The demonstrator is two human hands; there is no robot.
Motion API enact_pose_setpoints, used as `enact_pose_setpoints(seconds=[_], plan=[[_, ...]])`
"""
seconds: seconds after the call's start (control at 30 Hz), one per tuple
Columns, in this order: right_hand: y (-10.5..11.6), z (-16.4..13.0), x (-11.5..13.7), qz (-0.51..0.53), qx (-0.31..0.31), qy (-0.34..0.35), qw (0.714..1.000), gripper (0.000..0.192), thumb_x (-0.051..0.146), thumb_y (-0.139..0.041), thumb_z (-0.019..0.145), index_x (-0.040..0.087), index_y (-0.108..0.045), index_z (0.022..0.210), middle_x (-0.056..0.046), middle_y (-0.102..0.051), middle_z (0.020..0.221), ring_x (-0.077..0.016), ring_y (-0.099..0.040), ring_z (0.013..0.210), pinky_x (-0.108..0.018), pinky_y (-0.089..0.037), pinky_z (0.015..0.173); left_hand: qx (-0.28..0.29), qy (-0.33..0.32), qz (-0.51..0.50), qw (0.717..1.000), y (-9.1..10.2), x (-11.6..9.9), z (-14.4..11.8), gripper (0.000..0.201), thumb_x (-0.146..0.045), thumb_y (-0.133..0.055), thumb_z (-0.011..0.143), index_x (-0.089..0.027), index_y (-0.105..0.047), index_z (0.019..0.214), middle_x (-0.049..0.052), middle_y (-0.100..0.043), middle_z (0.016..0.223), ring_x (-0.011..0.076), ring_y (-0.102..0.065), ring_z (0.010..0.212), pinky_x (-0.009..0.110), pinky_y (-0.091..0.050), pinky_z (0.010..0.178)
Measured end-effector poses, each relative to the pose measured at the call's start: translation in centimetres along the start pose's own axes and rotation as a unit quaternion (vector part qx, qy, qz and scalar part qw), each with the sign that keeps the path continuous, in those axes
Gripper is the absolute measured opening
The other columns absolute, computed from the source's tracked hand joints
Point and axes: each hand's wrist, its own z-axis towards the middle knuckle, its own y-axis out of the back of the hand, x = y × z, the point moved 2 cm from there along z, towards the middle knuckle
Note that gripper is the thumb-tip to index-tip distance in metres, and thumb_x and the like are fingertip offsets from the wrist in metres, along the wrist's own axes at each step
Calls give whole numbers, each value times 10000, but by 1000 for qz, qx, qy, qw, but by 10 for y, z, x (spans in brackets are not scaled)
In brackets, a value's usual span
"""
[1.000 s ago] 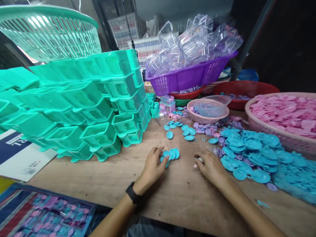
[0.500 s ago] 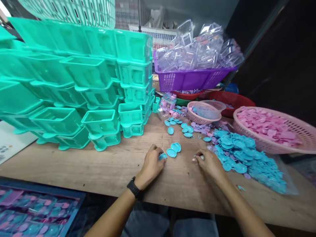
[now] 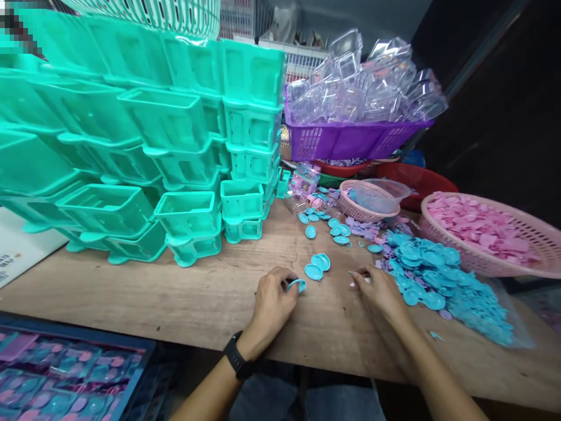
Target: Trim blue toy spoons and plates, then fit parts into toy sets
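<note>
My left hand (image 3: 275, 301), with a dark watch on its wrist, pinches a small blue oval plastic piece (image 3: 298, 285), tilted on edge just above the wooden table. Close beyond it lie several blue oval plastic pieces (image 3: 314, 271), touching each other. Over to the right, my right hand (image 3: 377, 286) has its thumb and fingertips pressed together near the table top. Something small seems to be at those fingertips, too small to name. Just under them is a tiny pink bit (image 3: 352, 285). More loose blue ovals (image 3: 340, 230) are scattered farther back.
Stacked green plastic bins (image 3: 184, 216) stand on the left. A heap of blue pieces (image 3: 442, 280) spreads at right, beside a pink basket (image 3: 543, 240) of pink pieces. Behind are a purple basket (image 3: 355, 140) of clear boxes and a small pink basket (image 3: 350, 209). A tray (image 3: 144, 368) sits lower left.
The blue oval piece in my left hand has been lifted and turned more on edge. My right hand's fingertips have shifted slightly, away from the tiny pink bit. The view has shifted a little.
</note>
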Motion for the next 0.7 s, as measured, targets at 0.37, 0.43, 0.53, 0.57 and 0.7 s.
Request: enact_pose_setpoints(seconds=[0.37, 0.43, 0.53, 0.57, 0.7], plan=[[-5, 19, -7, -8, 39, -1, 999, 82, 226, -646, 827, 192, -707, 784, -78, -759, 814, -215, -698, 771, -273, -414, 635, -1, 67, -68, 995, -9, -6, -6, 94, -124, -667, 762, -158, -752, 736, -7, -687, 640, 124, -579, 578, 229, -410, 584], [-4, 22, -6, -11, 53, -2, 999, 86, 198, -655, 811, 195, -710, 744, -64, -754, 774, -210, -697, 748, -267, -406, 621, -3, 70, -66, 995, -10, -7, -7, 104, -113, -661, 752, -158, -754, 736, -15, -674, 618, 115, -559, 553, 221, -398, 564], [-2, 24, -5, -14, 67, 10, 998, 104, 165, -667, 780, 199, -705, 689, -49, -745, 735, -201, -690, 742, -258, -400, 624, -7, 70, -71, 995, -13, -10, -8, 118, -108, -654, 738, -164, -758, 743, -20, -670, 612, 109, -543, 535, 215, -391, 546], [-1, 24, -5, -14, 68, 14, 997, 95, 162, -666, 778, 197, -711, 703, -50, -749, 749, -201, -690, 757, -257, -403, 635, -7, 69, -75, 995, -15, -11, -8, 118, -110, -653, 734, -165, -757, 743, -20, -672, 615, 109, -543, 535, 214, -392, 544], [-1, 21, -5, -15, 65, 16, 998, 87, 163, -657, 792, 196, -733, 764, -67, -767, 822, -211, -699, 805, -261, -412, 652, 0, 80, -95, 992, -23, -13, -10, 113, -133, -639, 748, -159, -749, 756, -18, -658, 606, 113, -554, 527, 217, -401, 540]])
